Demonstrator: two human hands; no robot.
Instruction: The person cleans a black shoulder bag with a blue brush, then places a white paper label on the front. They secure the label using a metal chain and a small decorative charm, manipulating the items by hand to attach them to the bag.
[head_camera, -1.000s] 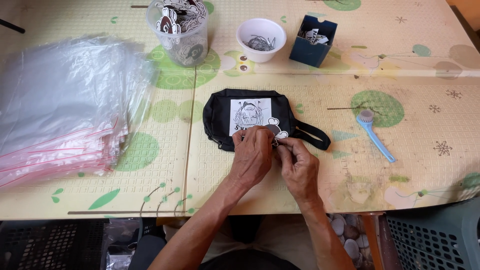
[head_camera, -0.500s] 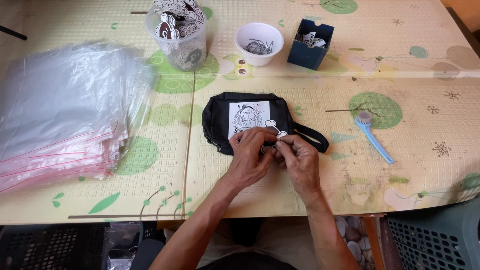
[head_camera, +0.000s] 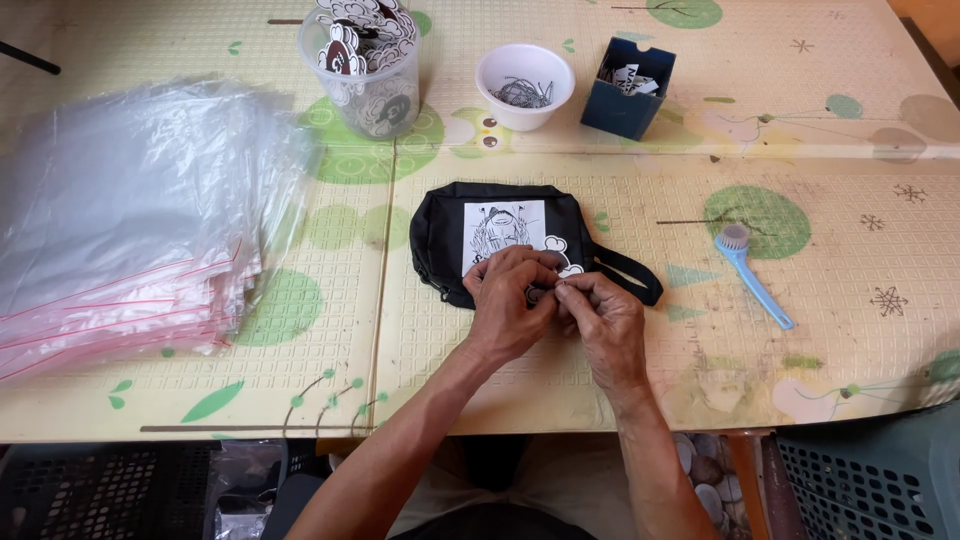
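Pinching small tag at soft black fabric pouch, both hands.

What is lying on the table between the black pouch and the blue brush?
In the head view, only the pouch's own black strap lies between the black pouch and the blue brush; the rest of that stretch is bare patterned table.

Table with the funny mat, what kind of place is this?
Probably a small home workshop for packing little bags. A stack of clear zip bags lies there, a cup of cut-out tags stands behind, and both hands work at a black pouch.
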